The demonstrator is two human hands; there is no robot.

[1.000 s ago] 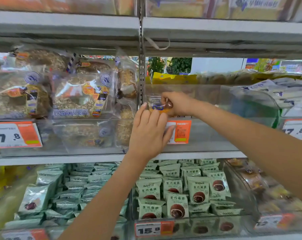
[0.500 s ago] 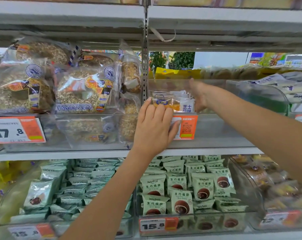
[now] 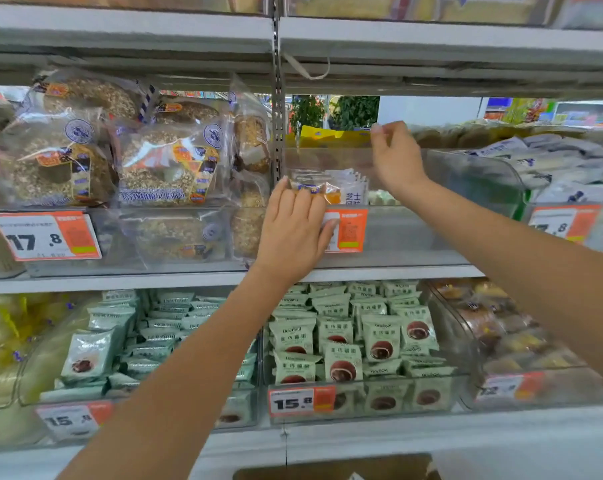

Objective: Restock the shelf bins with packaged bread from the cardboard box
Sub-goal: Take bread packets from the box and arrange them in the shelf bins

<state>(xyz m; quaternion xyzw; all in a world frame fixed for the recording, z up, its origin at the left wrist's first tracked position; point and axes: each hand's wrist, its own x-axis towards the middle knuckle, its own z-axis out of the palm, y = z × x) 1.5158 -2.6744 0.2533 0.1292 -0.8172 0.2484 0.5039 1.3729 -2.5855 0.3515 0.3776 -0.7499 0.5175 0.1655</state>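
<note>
Small clear-wrapped bread packets with white and orange print (image 3: 331, 187) stand in a row at the front left corner of a clear plastic shelf bin (image 3: 466, 174) on the middle shelf. The left hand (image 3: 293, 230) lies flat with straight fingers against the bin's front wall, beside an orange price tag (image 3: 348, 230). The right hand (image 3: 395, 155) hovers above the bin's rim, fingers loosely curled, gripping nothing.

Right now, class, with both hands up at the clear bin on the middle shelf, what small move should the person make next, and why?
Probably bring the right hand down toward the cardboard box for more bread. That hand holds nothing above the clear bin, which has only a few small packets at its left end, while the left hand rests flat on its front.
</note>
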